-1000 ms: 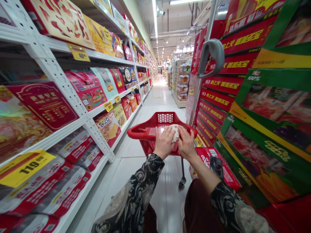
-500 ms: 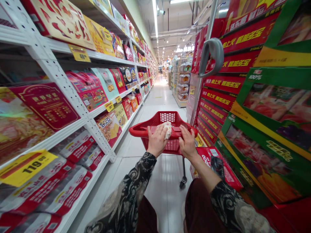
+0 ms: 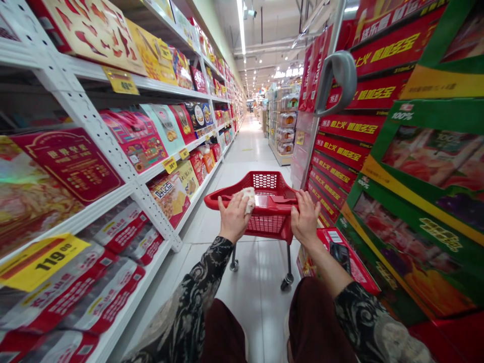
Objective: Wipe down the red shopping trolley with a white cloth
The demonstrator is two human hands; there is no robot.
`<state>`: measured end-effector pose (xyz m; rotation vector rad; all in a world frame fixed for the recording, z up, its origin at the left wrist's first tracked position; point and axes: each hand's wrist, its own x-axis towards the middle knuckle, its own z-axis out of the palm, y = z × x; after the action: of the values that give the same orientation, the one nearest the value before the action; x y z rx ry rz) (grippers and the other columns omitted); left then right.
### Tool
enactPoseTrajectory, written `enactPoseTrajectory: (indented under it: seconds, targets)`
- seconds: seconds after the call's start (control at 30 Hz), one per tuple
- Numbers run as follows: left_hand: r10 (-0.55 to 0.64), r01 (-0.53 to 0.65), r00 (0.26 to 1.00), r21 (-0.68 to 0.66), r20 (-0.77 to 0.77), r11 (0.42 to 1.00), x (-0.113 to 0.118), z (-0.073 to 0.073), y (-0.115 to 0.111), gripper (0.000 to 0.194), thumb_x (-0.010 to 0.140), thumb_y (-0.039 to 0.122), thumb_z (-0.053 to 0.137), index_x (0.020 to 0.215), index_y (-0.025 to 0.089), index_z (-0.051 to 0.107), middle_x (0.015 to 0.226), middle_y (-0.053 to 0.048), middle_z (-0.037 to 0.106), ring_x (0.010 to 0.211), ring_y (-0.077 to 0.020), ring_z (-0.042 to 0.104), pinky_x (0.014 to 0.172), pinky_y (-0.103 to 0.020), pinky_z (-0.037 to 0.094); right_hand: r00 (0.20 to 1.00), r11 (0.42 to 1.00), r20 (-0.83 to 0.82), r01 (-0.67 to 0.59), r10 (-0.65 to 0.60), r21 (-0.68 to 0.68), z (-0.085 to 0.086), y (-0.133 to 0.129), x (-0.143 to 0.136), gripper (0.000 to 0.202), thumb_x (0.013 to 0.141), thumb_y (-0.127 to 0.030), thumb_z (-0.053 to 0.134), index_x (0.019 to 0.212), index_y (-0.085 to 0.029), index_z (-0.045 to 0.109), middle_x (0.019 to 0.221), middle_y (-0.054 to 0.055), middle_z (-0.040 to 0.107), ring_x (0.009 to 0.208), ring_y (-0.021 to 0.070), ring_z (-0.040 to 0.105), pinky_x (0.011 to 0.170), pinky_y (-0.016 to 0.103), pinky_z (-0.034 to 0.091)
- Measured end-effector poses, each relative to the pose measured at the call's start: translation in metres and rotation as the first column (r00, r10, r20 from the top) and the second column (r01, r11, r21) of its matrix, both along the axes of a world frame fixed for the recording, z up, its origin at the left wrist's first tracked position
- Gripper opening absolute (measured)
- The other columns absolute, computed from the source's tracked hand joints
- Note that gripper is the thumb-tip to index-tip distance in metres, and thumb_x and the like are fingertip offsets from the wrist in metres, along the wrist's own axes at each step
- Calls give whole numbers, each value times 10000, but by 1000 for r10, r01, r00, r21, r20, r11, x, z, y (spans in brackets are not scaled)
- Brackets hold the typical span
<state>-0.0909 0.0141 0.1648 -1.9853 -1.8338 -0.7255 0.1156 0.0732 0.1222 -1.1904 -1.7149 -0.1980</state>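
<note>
A red plastic shopping cart [image 3: 266,227] on grey legs with casters stands right in front of me. My left hand [image 3: 233,218] presses a crumpled white cloth [image 3: 248,197] onto the left part of the cart's red handle; its fingers lie over the cloth and bar. At the handle's right end rests my right hand [image 3: 305,218], its fingers laid over the red rim. The undersides of both hands are hidden. Through the basket's mesh no goods can be made out.
White shelving [image 3: 130,176] with boxed goods and yellow price tags runs along the left. Stacked red drink cartons [image 3: 340,151] and green juice boxes [image 3: 412,201] rise close on the right. A black phone [image 3: 340,258] lies on a low red box. The tiled aisle [image 3: 247,136] stretches ahead.
My left hand and the cloth have slid left along the handle. My right hand has shifted right to the handle's end. The cart appears slightly turned, and both casters now show.
</note>
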Motion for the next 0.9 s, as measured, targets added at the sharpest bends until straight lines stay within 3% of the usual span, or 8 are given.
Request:
enactPoseTrajectory:
  seconds: [0.17, 0.23, 0.33, 0.5, 0.57, 0.63, 0.83, 0.9]
  targets:
    - [-261, 261, 958, -16, -116, 965, 67, 4, 13, 406, 813, 301, 442, 1213, 231, 457, 1328, -90, 468, 1247, -234, 386, 1064, -602, 62, 999, 999, -32, -42, 41, -7, 0, 3, 1, 433, 862, -266, 298, 1249, -138, 444, 1313, 137, 456, 1257, 241, 355, 1023, 505, 228]
    - [-311, 312, 940, -14, -141, 950, 79, 6, 17, 393, 812, 288, 445, 1201, 235, 463, 1318, -86, 479, 1244, -231, 390, 1064, -603, 66, 998, 999, -47, -30, 29, -12, 2, 5, 3, 433, 865, -277, 293, 1247, -142, 448, 1316, 134, 454, 1258, 240, 352, 1026, 505, 225]
    - [-297, 300, 946, 4, -126, 954, 66, 6, 17, 367, 818, 255, 430, 1181, 242, 479, 1298, -80, 501, 1217, -224, 426, 1060, -610, 45, 997, 999, -75, -4, 1, -40, 6, 9, 6, 435, 865, -292, 295, 1243, -148, 454, 1321, 136, 445, 1252, 241, 356, 1020, 504, 236]
    - [-143, 148, 987, 81, -73, 986, 3, 0, 9, 347, 819, 263, 434, 1153, 214, 513, 1283, -102, 513, 1188, -235, 461, 1061, -599, 22, 994, 993, -111, -4, -10, -121, 3, 14, 6, 441, 873, -312, 276, 1225, -142, 480, 1316, 147, 447, 1227, 244, 387, 987, 474, 295]
    - [-104, 111, 992, 113, -66, 987, -10, -4, 5, 358, 819, 264, 433, 1165, 205, 508, 1299, -113, 495, 1194, -237, 456, 1066, -585, 14, 995, 990, -101, 1, -16, -143, 0, 13, 3, 448, 876, -316, 273, 1228, -131, 478, 1316, 154, 447, 1228, 249, 385, 984, 478, 295]
    - [-105, 114, 992, 129, -73, 985, -8, -8, 3, 366, 822, 266, 431, 1175, 202, 502, 1311, -119, 480, 1204, -237, 446, 1068, -576, 4, 997, 988, -71, 28, -39, -153, -1, 11, -2, 445, 877, -311, 275, 1234, -133, 472, 1324, 150, 440, 1236, 257, 374, 990, 507, 270]
    - [-236, 247, 966, 112, -105, 963, 37, -9, 8, 358, 838, 272, 411, 1178, 205, 499, 1314, -110, 480, 1232, -222, 417, 1075, -552, -11, 997, 991, 1, 71, -71, -118, -1, 2, -9, 428, 880, -304, 292, 1231, -144, 477, 1325, 144, 441, 1251, 278, 344, 992, 535, 241]
    - [-257, 266, 962, 102, -97, 958, 37, -7, 8, 353, 836, 267, 415, 1175, 215, 500, 1309, -97, 488, 1225, -217, 424, 1075, -549, -18, 999, 992, 1, 53, -53, -112, -1, 2, -9, 429, 879, -309, 297, 1230, -143, 478, 1327, 142, 437, 1245, 275, 352, 992, 513, 263]
